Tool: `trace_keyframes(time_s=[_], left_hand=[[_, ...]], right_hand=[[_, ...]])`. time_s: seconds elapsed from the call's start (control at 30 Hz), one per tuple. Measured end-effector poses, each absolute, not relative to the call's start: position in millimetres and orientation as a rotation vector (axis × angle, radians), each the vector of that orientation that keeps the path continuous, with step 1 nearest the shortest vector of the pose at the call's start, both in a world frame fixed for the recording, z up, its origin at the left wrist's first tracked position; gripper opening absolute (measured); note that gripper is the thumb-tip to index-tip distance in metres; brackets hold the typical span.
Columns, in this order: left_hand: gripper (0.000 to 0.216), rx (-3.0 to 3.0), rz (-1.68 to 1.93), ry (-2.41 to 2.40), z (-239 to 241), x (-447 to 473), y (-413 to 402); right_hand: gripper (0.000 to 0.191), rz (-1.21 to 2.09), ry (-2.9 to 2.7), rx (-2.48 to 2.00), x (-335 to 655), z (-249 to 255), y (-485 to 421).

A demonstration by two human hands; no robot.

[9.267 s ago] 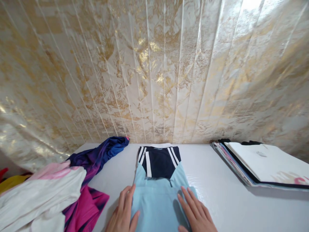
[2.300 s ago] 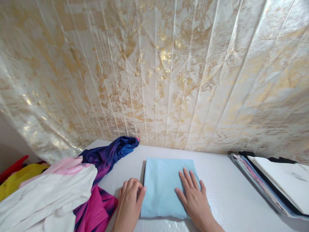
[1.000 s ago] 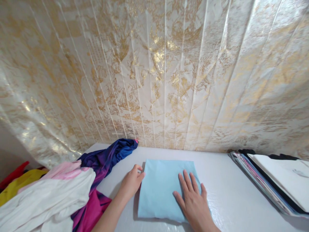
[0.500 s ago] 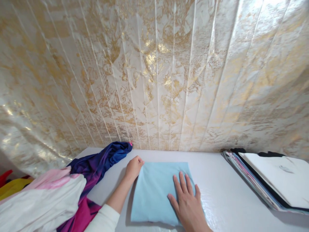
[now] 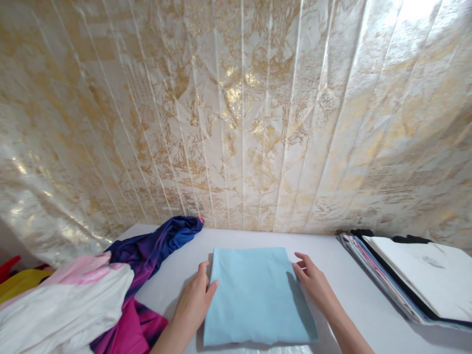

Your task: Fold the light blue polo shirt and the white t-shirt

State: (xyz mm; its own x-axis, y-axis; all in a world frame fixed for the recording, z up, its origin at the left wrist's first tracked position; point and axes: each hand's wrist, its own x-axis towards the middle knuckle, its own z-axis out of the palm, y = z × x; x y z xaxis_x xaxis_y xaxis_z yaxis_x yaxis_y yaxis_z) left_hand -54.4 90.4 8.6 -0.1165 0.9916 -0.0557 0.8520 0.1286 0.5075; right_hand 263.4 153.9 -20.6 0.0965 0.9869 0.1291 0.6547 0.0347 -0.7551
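A light blue folded cloth lies flat on the white table, a neat rectangle with slight wrinkles. At its left edge is my left hand, thumb touching the cloth's border and apart from the index finger; its other fingers are partly hidden. My right hand is beside the upper right edge, fingers loosely bent and apart, its thumb close to the fabric. Whether the right fingertips touch the cloth, I cannot tell. A shadow from that hand falls across the cloth's right side.
Unfolded clothes pile up on the left: a white and pink garment, a blue-purple one and a yellow one. On the right is a stack of folded clothes, white on top. A gold-patterned curtain hangs behind the white table.
My right hand has lifted off the cloth's top and moved to its right edge. My left hand has come down from the upper left corner along the left side.
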Motion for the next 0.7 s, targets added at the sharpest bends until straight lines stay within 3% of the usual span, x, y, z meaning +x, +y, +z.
trace_keyframes(time_s=[0.33,0.6,0.7], left_hand=[[0.026,1.758,0.638,1.987,7,-52,96],[0.047,1.693,0.843,1.836,-19,-71,56],[0.043,1.626,0.801,1.831,-28,-74,32]], right_hand=[[0.041,0.599,-1.649,-1.626,253,-18,172],[0.036,1.132,-1.582,-1.719,285,-12,99],[0.032,1.281,-1.649,-1.666,292,-14,62]])
